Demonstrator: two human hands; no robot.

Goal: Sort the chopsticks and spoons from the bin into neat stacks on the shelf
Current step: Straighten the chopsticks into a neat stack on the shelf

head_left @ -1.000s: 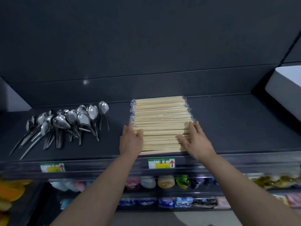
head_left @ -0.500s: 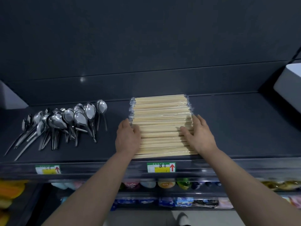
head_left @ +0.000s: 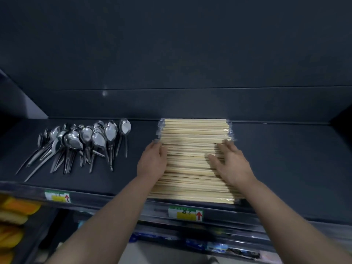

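Pressed against the left ends of the chopsticks (head_left: 192, 134) with the left hand (head_left: 152, 161), grip apart, fingers nearly straight, clamped on nothing. Laid flat on the right part of the same pile with the right hand (head_left: 232, 162), grip apart too, fingers spread and straight, thumb toward the middle. Piled crosswise in clear wrappers, wide and pale, from the back of the shelf (head_left: 285, 159) to its front edge, about mid-shelf. To the left, well apart from both hands, heaped with metal spoons (head_left: 85, 141), bowls toward the back, handles fanned toward the front, loose and uneven. Tagged on the front rail with a green-and-yellow label (head_left: 185, 213) with a red arrow just under the chopsticks, and a second label (head_left: 57, 196) under the spoons. Below, stocked with small packets (head_left: 219, 246) and orange packs (head_left: 13, 216) at far left, too blurred to name.
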